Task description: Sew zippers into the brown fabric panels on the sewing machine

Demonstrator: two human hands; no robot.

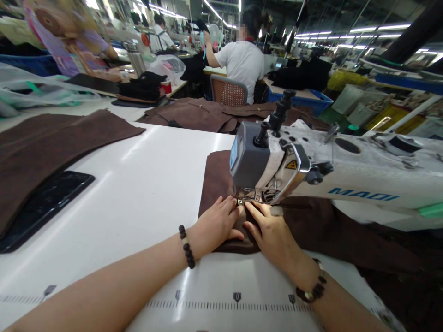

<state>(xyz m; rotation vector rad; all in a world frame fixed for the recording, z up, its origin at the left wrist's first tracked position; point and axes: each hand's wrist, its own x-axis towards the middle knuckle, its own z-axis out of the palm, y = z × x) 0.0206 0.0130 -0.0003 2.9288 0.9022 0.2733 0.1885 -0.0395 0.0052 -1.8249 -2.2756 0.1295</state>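
Observation:
Dark brown fabric (218, 175) lies under the head of a sewing machine (346, 170) and runs off to the right beneath its arm. My left hand (218, 224) rests flat on this cloth, fingertips just left of the presser foot (241, 200). On the other side, my right hand (275, 230) presses the cloth with its fingers spread, the index fingertip close to the foot. Both hands are open and grasp nothing. The needle point is too small to make out. Part of the cloth is hidden behind the machine head.
More brown fabric (62, 138) lies at the left over a glossy black panel (48, 207). Brown pieces (194, 115) are heaped past the table's far edge. A ruler scale (207, 305) runs along the white table's front. A person in a white shirt (238, 60) sits ahead.

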